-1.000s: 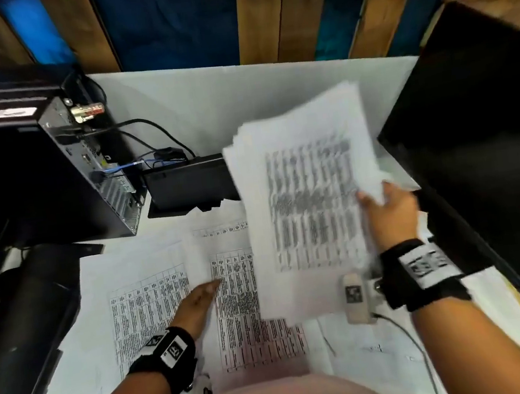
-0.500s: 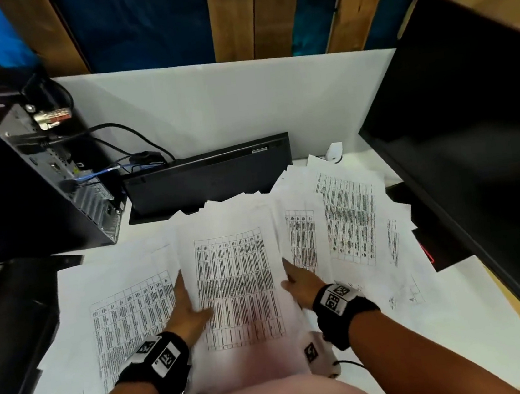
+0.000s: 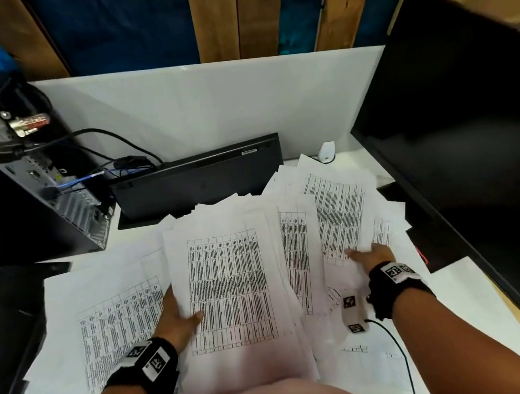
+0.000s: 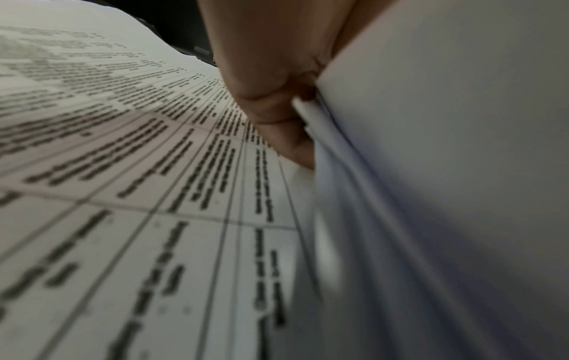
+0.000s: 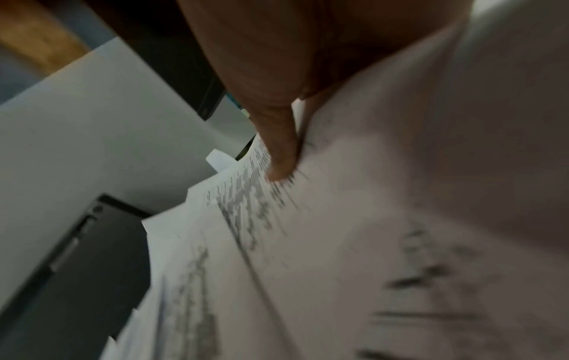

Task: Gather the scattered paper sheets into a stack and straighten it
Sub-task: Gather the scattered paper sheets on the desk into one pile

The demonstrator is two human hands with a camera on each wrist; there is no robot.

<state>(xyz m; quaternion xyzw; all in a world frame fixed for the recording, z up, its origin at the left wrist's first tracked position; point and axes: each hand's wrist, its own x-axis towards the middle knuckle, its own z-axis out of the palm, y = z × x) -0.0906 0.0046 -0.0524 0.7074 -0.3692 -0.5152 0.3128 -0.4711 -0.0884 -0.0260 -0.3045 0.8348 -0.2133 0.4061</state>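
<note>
A black keyboard (image 3: 197, 180) stands on edge against the white partition (image 3: 208, 105), ahead of the left hand. A computer tower (image 3: 22, 193) with attached cables (image 3: 107, 137) sits far left of that hand. A large black monitor (image 3: 468, 145) stands right of the right hand. A small white adapter (image 3: 327, 151) lies ahead of the right hand.

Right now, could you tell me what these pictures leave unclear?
- Printed text on the gathered stack: too small in the head view, blurred in both wrist views.
- Left hand fingers: tucked under the stack's edge.
- Right hand grip on the loose sheets: motion-blurred in the right wrist view.
</note>
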